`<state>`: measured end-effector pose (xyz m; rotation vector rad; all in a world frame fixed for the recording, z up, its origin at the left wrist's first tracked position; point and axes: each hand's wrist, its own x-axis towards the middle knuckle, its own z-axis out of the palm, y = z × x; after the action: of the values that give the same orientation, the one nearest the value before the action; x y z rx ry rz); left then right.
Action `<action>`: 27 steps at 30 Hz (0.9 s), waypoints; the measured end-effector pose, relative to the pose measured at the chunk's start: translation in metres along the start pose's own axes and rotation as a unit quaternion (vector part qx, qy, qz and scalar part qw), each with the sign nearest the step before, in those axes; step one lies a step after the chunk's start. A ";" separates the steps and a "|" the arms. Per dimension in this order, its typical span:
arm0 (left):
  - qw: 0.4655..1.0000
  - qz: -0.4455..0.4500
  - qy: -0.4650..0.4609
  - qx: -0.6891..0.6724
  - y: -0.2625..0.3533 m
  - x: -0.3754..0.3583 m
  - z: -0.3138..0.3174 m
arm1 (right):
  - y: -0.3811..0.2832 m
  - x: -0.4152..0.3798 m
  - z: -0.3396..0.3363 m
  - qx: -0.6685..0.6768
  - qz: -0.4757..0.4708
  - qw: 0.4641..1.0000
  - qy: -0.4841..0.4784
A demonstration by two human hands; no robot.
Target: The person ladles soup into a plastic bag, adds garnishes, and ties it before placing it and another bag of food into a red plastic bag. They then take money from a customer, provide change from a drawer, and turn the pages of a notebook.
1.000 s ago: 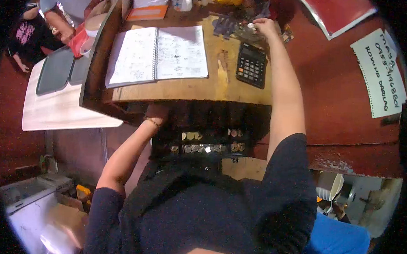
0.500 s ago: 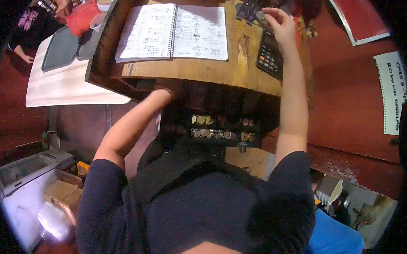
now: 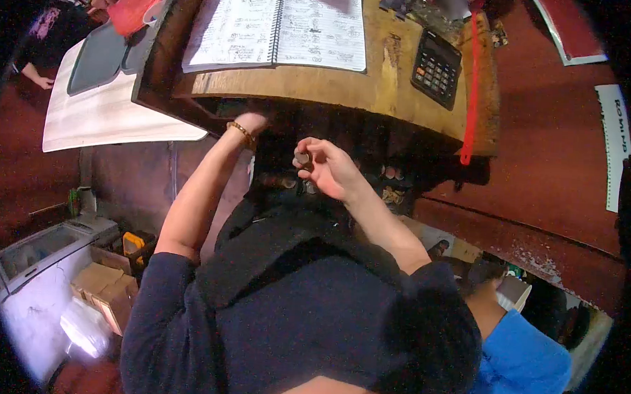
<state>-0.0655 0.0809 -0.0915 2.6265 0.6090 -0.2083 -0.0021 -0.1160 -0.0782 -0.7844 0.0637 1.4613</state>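
Observation:
Between the thumb and fingers of my right hand [image 3: 323,167] is a coin [image 3: 301,158], held over the dark coin drawer under the desk. Coins [image 3: 393,195] lie in the drawer's compartments, partly behind my right hand and in shadow. My left hand [image 3: 251,121] reaches under the desk's front edge, with a beaded bracelet [image 3: 240,133] at the wrist; its fingers are hidden in the dark. Above, an open spiral notebook [image 3: 321,30] and a black calculator [image 3: 437,68] rest on the wooden desk [image 3: 291,85].
A red strap [image 3: 472,98] hangs over the desk's right side. At the left stands a pale table [image 3: 116,124] with a grey tray [image 3: 98,57]. Another person's hand [image 3: 41,82] is at the far left. A person in blue [image 3: 525,360] is at the lower right.
My right hand has come down from the desk top beside the calculator to the drawer, still pinching a coin. The view has shifted slightly, and my left wrist's bracelet now shows.

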 end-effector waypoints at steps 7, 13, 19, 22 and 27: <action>0.998 -0.046 -0.024 -0.018 -0.001 -0.003 -0.019 | 0.000 0.043 -0.013 -0.029 0.052 0.998 -0.038; 0.997 -0.063 -0.026 -0.027 0.000 -0.006 -0.020 | 0.011 0.108 -0.033 -0.832 -0.180 0.505 0.143; 0.997 -0.070 -0.027 -0.029 0.001 -0.011 -0.020 | 0.002 0.125 -0.008 -0.842 -0.192 0.483 0.142; 0.994 -0.095 0.003 -0.054 -0.005 -0.007 -0.008 | 0.005 0.133 -0.012 -0.804 -0.204 0.539 0.143; 0.993 -0.107 0.002 -0.044 -0.011 -0.007 0.005 | 0.016 0.125 -0.025 -0.785 -0.313 0.521 0.116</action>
<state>-0.0769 0.0849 -0.0980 2.4758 0.8822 -0.2347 0.0127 -0.0231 -0.1649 -2.1363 -1.4116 0.2919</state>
